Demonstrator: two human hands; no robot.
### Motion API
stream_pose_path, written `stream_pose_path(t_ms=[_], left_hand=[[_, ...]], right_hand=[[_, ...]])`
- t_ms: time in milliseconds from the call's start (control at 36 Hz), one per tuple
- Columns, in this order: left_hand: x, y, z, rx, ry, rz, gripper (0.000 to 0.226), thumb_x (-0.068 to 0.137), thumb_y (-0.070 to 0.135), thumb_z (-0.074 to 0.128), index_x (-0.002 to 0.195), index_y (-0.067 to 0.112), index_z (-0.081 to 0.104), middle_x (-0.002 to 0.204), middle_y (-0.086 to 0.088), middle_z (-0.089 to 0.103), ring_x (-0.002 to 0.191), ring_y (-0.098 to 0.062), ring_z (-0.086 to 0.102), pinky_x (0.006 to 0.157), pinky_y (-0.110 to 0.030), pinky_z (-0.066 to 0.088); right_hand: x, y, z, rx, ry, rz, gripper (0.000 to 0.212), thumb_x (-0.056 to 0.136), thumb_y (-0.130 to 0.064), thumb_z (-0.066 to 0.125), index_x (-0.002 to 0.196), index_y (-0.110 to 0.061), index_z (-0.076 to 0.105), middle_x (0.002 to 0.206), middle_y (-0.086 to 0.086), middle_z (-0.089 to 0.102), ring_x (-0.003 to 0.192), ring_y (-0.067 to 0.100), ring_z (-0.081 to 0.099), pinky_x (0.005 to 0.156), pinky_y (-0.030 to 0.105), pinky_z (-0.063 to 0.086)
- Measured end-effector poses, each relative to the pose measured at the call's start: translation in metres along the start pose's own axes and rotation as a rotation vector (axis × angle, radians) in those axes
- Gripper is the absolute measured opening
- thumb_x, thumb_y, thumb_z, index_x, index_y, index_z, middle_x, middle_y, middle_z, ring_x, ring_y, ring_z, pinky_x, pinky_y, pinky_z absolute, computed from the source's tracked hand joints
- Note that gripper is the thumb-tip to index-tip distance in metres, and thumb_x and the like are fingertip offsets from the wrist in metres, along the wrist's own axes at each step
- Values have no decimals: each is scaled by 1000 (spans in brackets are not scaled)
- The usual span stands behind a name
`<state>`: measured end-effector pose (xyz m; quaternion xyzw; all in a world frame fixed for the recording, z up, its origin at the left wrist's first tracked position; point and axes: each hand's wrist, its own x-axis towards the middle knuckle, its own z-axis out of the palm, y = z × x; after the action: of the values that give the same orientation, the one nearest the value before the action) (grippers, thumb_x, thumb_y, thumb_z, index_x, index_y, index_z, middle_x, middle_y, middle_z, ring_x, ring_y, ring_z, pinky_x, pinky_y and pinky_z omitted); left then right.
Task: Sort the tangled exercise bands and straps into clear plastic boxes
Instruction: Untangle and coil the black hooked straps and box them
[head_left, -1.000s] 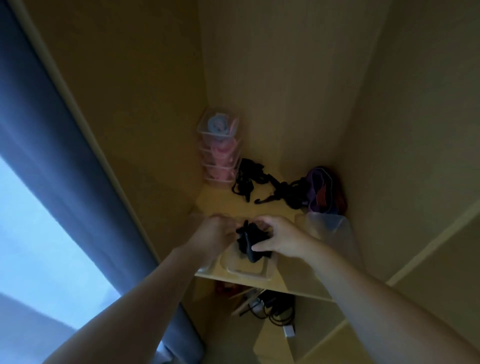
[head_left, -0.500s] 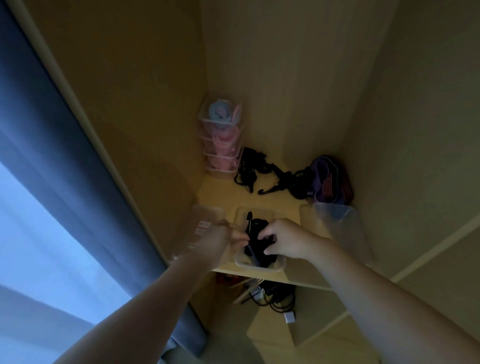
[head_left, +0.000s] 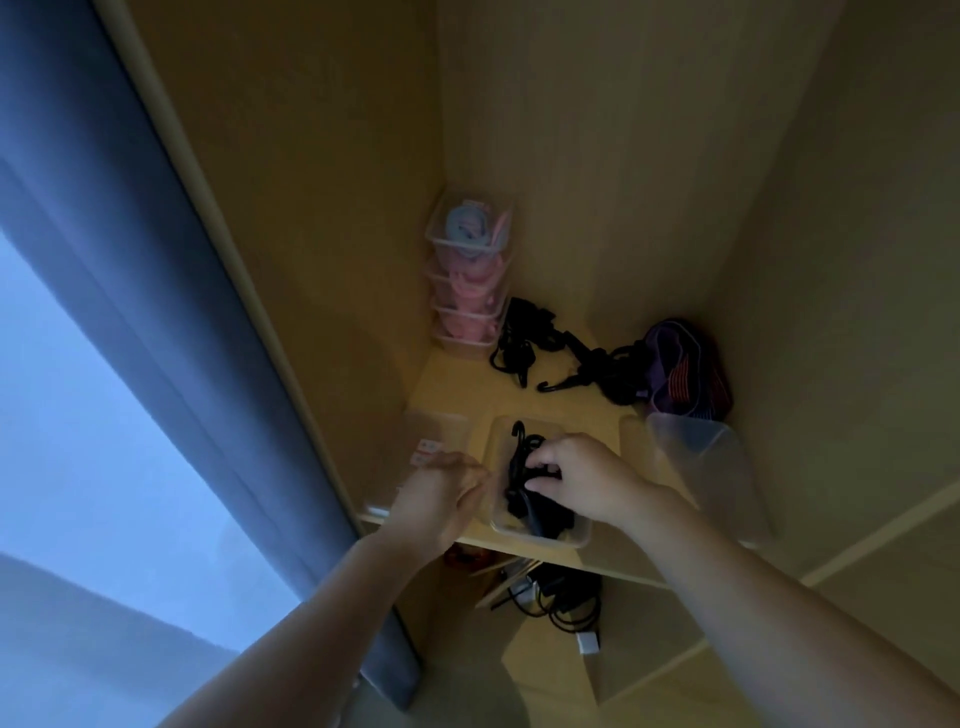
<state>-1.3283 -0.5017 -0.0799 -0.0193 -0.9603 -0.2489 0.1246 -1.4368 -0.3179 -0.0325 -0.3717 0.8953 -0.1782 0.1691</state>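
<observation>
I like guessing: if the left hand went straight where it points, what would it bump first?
Probably the left wall of the clear plastic box holding black straps; the left hand is blurred, so that's a guess.

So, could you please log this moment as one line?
right hand: grips black straps in clear box | left hand: beside box's left edge | black tangle: loose behind

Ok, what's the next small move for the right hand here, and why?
Probably tuck the hook down. The right hand grips the black strap bundle inside the clear box, but the hook stands up near its far rim and does not yet lie flat inside.
</observation>
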Motion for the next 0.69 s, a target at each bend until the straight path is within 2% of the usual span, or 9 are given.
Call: stream_pose_path(t_ms=[56,139,222,306,361,417,528,611,694], left_hand=[[-15,-8,-6,-9,-9,-6,16,92,17,53,89,13,67,91,2,65,84,-15,59,74,-30,50],[-39,-22,-8,-43,77,-121,16,86,7,59,92,14,72,97,0,69,90,-16,61,78,-33,53],[-62,-29,-10,-93,176,-252,24,81,0,62,98,10,75,104,-3,71,98,-17,61,86,-28,49],[-81,-31,-15,-131,200,-276,19,79,8,59,89,11,75,93,0,71,88,-13,62,81,-12,43],[-89,-32,-20,-147,176,-289,16,80,13,57,80,16,73,82,5,68,78,-13,60,70,-1,34],[-96,-33,-21,-155,172,-296,17,80,11,55,76,17,70,78,7,66,75,-10,59,67,1,32],[-106,-36,-18,-212,224,-271,29,81,29,43,80,17,69,85,9,65,81,2,55,71,-3,39],[-108,-39,-15,-218,234,-276,24,82,30,42,83,20,64,85,1,67,81,-6,57,71,-12,42],[-108,-37,-15,-218,224,-277,23,81,27,44,82,20,66,84,4,66,80,-6,57,72,-3,38]], right_hand=[[1,-17,3,-29,14,-60,36,94,-32,59,127,-18,61,135,-1,55,123,18,52,100,28,43],[4,-49,19,-145,31,-162,36,96,-32,54,125,-14,63,133,2,57,121,21,52,104,34,40],[12,-74,46,-293,16,-277,27,96,-30,50,103,-13,70,106,4,66,102,25,58,101,36,40],[23,-87,74,-386,-21,-286,20,93,-19,52,92,-12,71,95,7,67,93,29,59,100,40,42],[28,-95,86,-427,-18,-290,21,90,-12,52,97,-10,71,101,9,68,99,30,59,99,42,43],[29,-101,95,-450,-34,-272,24,91,-7,47,101,-5,69,103,12,68,100,31,60,93,38,45],[32,-104,106,-454,4,-228,27,94,-7,41,106,-6,66,108,12,63,93,30,61,80,37,46],[33,-100,112,-396,38,-216,32,92,-5,41,114,-7,64,119,12,59,102,31,57,88,39,44],[34,-100,113,-359,84,-200,34,91,-5,42,118,-10,64,125,9,59,109,29,55,95,37,42]])
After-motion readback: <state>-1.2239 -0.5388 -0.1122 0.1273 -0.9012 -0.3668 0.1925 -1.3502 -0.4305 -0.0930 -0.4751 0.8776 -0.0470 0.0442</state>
